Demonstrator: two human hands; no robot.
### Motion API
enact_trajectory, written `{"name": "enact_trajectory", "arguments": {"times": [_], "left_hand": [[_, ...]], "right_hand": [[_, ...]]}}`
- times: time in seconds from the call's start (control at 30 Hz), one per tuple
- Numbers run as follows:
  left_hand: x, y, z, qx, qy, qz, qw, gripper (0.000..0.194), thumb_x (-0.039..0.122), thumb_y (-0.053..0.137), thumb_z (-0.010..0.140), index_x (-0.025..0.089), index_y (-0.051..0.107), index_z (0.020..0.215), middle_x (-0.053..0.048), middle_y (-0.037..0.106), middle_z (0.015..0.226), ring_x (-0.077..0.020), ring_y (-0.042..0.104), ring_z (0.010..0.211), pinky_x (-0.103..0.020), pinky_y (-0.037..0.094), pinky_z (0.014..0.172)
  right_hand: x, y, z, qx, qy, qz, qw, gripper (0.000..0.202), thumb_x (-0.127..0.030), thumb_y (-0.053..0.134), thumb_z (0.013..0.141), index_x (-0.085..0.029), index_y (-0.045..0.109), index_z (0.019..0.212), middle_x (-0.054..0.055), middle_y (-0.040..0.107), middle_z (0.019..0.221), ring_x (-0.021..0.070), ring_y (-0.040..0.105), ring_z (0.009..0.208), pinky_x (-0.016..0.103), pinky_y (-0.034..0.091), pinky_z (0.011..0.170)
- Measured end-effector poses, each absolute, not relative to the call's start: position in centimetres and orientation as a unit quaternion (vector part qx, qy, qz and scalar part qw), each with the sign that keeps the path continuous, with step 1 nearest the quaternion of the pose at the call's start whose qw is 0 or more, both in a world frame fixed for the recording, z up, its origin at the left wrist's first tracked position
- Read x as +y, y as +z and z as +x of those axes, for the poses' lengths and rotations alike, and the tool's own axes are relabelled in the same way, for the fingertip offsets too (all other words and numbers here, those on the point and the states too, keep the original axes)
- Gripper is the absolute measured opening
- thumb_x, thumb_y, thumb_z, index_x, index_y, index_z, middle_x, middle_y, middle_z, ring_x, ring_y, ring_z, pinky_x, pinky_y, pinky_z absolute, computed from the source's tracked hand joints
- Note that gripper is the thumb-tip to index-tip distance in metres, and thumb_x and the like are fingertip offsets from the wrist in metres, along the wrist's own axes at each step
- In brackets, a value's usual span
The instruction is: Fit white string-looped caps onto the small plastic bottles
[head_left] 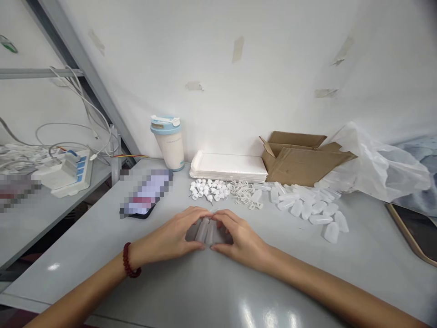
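Fingers [196, 212] of left hand [172, 233] and right hand [246, 239] grasping translucent sleeves [202, 231], white caps [209, 185] at twelve o'clock, carton [300, 165] at two

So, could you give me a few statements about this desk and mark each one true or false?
1. Translucent pieces are between the left hand and the right hand. True.
2. The red bracelet is on the right wrist. False: the red bracelet is on the left wrist.
3. The cup has a blue lid. True.
4. The cardboard box is left of the cup. False: it is to the right.
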State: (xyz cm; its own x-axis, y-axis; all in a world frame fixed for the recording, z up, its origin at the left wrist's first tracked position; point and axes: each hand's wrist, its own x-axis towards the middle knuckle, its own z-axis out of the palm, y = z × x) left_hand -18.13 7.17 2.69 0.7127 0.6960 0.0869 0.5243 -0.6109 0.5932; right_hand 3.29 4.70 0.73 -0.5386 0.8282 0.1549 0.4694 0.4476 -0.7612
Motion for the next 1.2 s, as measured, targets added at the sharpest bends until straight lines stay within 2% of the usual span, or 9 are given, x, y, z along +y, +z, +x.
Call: {"name": "enact_trajectory", "arguments": {"times": [0.27,0.5,1.0,1.2], "left_hand": [[7.0,2.5,-18.2,0.361,0.160,0.883,0.254,0.051,0.036,0.067,0.077,0.027,0.047,0.123,-0.006,0.058,0.120,-0.0230,0.057,0.106,-0.037,0.048,0.088],[7.0,2.5,-18.3,0.354,0.162,0.891,0.236,0.054,0.036,0.067,0.077,0.027,0.045,0.126,-0.006,0.057,0.123,-0.0243,0.057,0.108,-0.037,0.050,0.087],[7.0,3.0,-18.3,0.339,0.139,0.899,0.238,0.059,0.032,0.067,0.076,0.027,0.043,0.130,-0.007,0.052,0.129,-0.0255,0.050,0.118,-0.041,0.045,0.097],[7.2,3.8,-18.1,0.313,0.146,0.913,0.216,0.059,0.040,0.066,0.078,0.027,0.043,0.130,-0.009,0.051,0.131,-0.0268,0.047,0.120,-0.042,0.045,0.097]], "right_hand": [[4.6,0.4,3.4,-0.803,0.338,-0.405,0.276,0.056,-0.017,0.074,0.069,-0.019,0.047,0.118,0.012,0.052,0.119,0.0234,0.055,0.102,0.037,0.050,0.080],[4.4,0.3,3.6,-0.800,0.342,-0.399,0.291,0.057,-0.016,0.072,0.070,-0.022,0.047,0.120,0.011,0.052,0.119,0.0225,0.055,0.101,0.036,0.050,0.079],[3.9,0.2,5.2,-0.795,0.331,-0.420,0.286,0.054,-0.020,0.070,0.073,-0.022,0.047,0.122,0.010,0.050,0.122,0.0224,0.056,0.101,0.039,0.050,0.083],[2.9,0.6,7.7,-0.799,0.291,-0.441,0.287,0.049,-0.021,0.066,0.077,-0.022,0.046,0.121,0.011,0.052,0.120,0.0207,0.057,0.096,0.038,0.052,0.081]]}}
